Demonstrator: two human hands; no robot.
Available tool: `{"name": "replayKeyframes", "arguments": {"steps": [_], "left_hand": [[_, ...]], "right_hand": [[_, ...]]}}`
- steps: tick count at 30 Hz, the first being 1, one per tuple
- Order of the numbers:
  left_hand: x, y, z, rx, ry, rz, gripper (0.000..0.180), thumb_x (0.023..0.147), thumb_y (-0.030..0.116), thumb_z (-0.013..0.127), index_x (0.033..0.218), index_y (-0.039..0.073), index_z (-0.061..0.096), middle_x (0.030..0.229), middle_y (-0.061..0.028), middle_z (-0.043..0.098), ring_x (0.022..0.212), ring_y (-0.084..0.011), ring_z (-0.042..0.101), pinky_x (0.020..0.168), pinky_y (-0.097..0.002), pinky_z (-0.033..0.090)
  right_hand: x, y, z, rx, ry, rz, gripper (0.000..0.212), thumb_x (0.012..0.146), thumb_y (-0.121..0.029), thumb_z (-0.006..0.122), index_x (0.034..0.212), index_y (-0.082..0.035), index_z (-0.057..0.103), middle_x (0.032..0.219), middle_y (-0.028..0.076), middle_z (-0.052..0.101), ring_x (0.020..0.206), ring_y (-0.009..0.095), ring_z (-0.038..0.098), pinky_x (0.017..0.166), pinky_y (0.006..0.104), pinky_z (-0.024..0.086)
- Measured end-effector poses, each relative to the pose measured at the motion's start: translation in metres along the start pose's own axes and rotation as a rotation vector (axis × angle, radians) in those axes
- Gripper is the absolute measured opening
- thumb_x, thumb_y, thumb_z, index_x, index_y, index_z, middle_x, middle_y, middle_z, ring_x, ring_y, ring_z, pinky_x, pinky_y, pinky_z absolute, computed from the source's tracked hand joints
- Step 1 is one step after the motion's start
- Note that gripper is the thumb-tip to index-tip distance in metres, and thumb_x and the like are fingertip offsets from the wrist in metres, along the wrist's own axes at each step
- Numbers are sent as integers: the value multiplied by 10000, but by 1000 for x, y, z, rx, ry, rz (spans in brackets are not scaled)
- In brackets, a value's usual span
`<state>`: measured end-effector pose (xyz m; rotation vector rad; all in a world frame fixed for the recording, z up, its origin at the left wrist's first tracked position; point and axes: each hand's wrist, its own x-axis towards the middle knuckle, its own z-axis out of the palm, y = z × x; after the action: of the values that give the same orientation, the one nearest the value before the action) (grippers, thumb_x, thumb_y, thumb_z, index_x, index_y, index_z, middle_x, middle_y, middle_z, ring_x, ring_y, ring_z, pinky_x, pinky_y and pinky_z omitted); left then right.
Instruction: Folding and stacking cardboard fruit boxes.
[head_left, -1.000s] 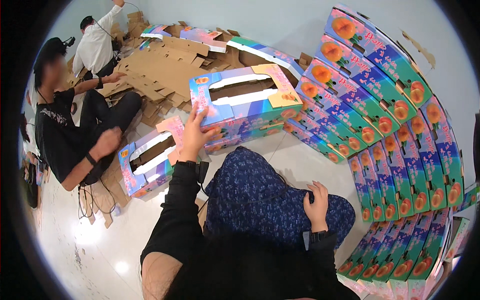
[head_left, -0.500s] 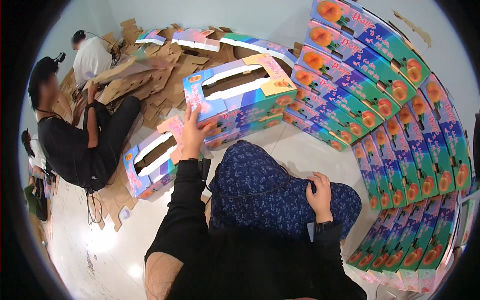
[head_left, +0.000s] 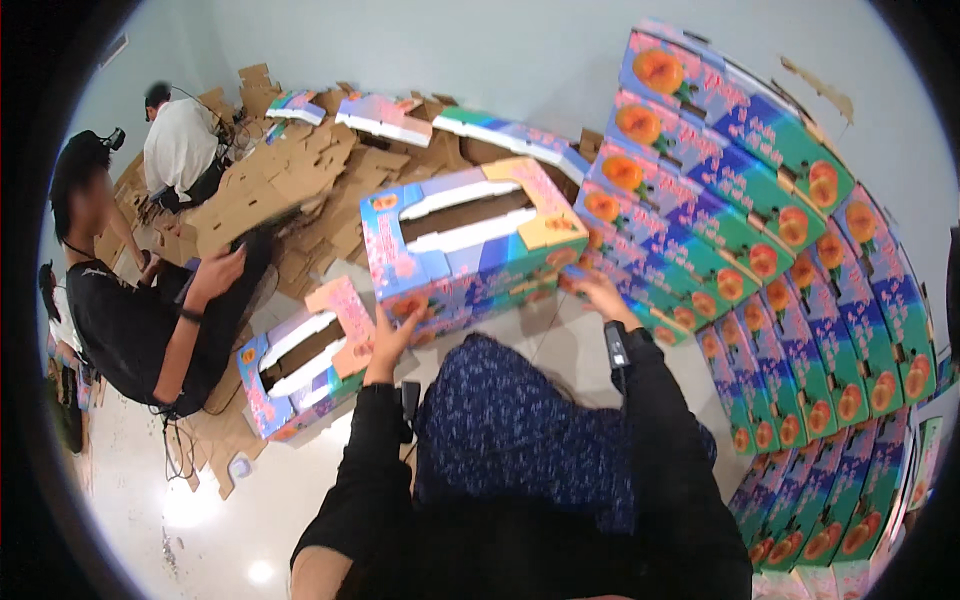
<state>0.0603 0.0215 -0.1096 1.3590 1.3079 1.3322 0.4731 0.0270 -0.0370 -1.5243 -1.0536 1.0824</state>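
Note:
In front of me is a colourful fruit-print carton (head_left: 480,262) with a long opening in its top, on top of what looks like another carton of the same kind. My left hand (head_left: 393,345) grips its near left lower corner, thumb on the front. At the right end, my right hand (head_left: 603,298) has its fingers against the lower corner, partly hidden between the carton and the big stack. A smaller-looking open-topped carton (head_left: 318,395) stands on the floor just left of my left hand.
Stacked printed cartons (head_left: 700,190) rise at the right, with more rows (head_left: 850,340) curving nearer. Flattened brown cardboard (head_left: 290,185) covers the floor at the back left. A person in black (head_left: 130,320) sits at the left; another in white (head_left: 182,150) is farther back.
My right hand has left my lap and reached the carton's right end. My left hand has slid down from the upper left edge to the lower corner. The seated person's hand has lifted.

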Motion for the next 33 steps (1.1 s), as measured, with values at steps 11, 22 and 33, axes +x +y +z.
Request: {"name": "replayKeyframes", "arguments": {"steps": [11,22,33], "left_hand": [[14,-32,-6,-431,71,-120,731,968,507,423,1496,44,219,1501,-112,320,1385,-240,296,1139,-363,203],[4,-65,-2,-158,251,-62,563,1006,473,387,1309,6,472,1273,-138,528,1186,-266,461,1016,-392,332],[12,-5,11,51,319,8,547,1036,403,316,1256,-66,491,1182,-222,577,1119,-315,521,973,-383,383]], "right_hand": [[91,18,24,227,-256,34,264,707,13,488,948,-13,590,917,93,665,807,220,606,647,362,506],[66,51,43,252,61,-44,363,747,-74,525,1109,-77,547,914,32,607,764,119,556,674,268,450],[86,97,40,-114,312,-219,343,850,-186,589,1154,-34,540,923,61,575,729,139,548,581,282,460]]}}
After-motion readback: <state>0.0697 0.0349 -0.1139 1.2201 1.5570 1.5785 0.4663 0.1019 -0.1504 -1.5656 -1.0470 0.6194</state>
